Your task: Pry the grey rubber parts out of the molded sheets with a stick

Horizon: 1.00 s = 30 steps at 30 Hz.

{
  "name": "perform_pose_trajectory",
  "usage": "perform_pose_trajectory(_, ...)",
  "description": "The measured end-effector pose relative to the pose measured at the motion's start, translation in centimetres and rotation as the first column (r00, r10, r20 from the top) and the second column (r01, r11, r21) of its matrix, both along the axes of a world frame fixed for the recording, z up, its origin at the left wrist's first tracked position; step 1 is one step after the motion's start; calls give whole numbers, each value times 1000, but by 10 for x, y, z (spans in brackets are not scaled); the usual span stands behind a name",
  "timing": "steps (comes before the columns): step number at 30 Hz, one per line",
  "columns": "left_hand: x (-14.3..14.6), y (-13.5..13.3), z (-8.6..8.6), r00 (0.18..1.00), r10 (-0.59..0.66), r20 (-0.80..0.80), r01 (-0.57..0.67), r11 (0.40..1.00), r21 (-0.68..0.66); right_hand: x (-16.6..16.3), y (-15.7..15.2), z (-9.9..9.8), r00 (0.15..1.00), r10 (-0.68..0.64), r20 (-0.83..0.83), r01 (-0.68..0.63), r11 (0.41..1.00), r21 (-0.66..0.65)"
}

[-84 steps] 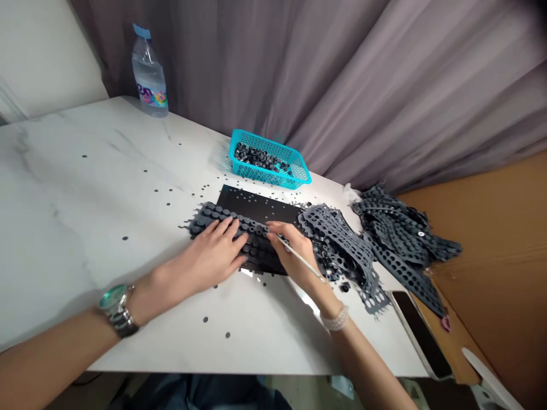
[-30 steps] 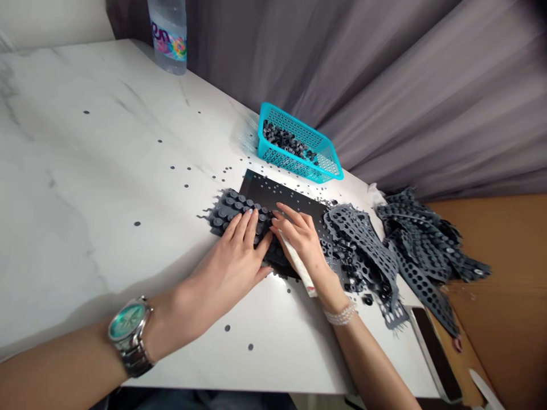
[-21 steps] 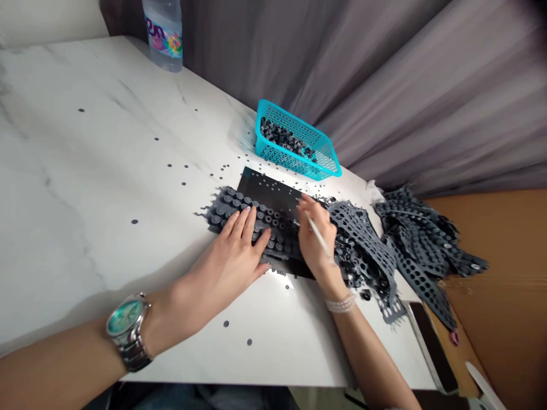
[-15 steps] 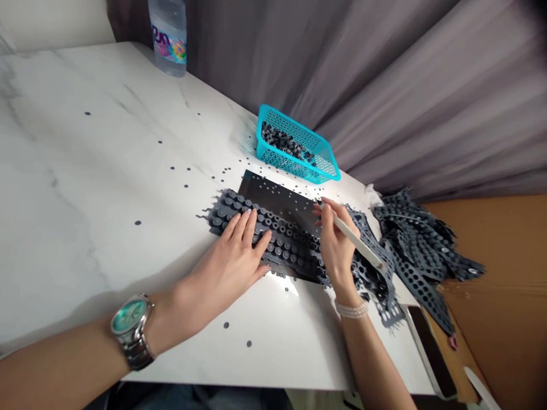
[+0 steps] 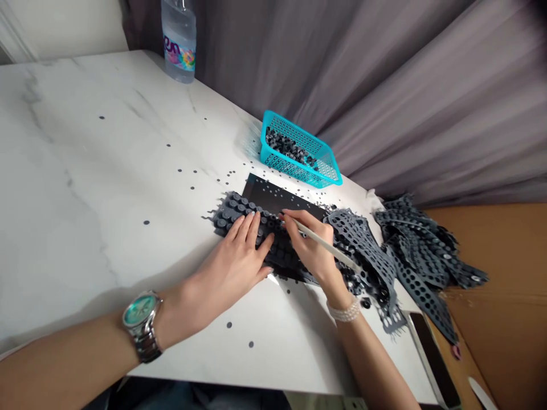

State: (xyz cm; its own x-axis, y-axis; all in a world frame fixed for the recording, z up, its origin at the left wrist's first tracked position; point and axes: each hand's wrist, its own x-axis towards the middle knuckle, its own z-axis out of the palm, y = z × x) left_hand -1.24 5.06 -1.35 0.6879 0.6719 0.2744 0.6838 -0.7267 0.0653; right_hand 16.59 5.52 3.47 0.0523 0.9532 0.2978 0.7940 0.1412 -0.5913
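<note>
My left hand (image 5: 233,253) lies flat with fingers stretched over a dark grey rubber sheet with rows of round knobs (image 5: 225,215), pressing on its left part. In my right hand (image 5: 314,242) is a slim white stick-like tool (image 5: 329,246), pinched like a pen. Its working tip is down at the knobs, just right of my left fingers, and is too small to make out. The rubber sheet rests on a black flat board (image 5: 269,196). To the right of my right hand lies a perforated grey sheet (image 5: 363,239) with loose dark pieces under it.
A turquoise basket (image 5: 299,173) with small dark pieces stands behind the board. Small dark discs are scattered over the marble-look table (image 5: 128,171). A water bottle (image 5: 179,42) is at the back left. More perforated sheets (image 5: 421,245) and a phone (image 5: 433,356) lie right, near a cardboard box (image 5: 508,273).
My right hand has moved left with the white tool, from the sheet's right end to the knobs beside my left hand. My left hand stays on the sheet. The view has shifted slightly.
</note>
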Motion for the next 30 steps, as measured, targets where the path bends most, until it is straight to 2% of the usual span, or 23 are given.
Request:
perform_pose_trajectory(4,0,-2,2,1000,8,-7,-8,1000,19,-7,3,1,989,55,139,-62,997,40)
perform_pose_trajectory(11,1,-4,5,1000,22,-21,-22,1000,7,-2,4,-3,988,90,129,-95,995,35)
perform_pose_trajectory(15,0,-4,4,1000,13,-24,-13,1000,4,1,3,-7,995,24,100,-35,994,102)
perform_pose_trajectory(17,0,-4,4,1000,11,-22,-10,1000,6,2,2,-10,990,72,123,-90,984,152)
perform_pose_trajectory(19,0,-4,3,1000,13,-18,-13,1000,7,3,3,-11,962,191,196,-226,958,175)
perform_pose_trajectory(21,0,-3,3,1000,17,-14,-17,1000,8,4,5,-13,903,314,294,-373,912,173)
perform_pose_trajectory(23,1,-3,3,1000,22,-13,-22,1000,6,6,7,-13,843,372,388,-466,866,183)
perform_pose_trajectory(26,1,-3,3,1000,26,-17,-26,1000,-2,7,10,-15,812,357,463,-498,836,229)
perform_pose_trajectory(30,1,-4,4,999,31,-16,-32,999,-5,6,13,-17,822,349,450,-473,859,198)
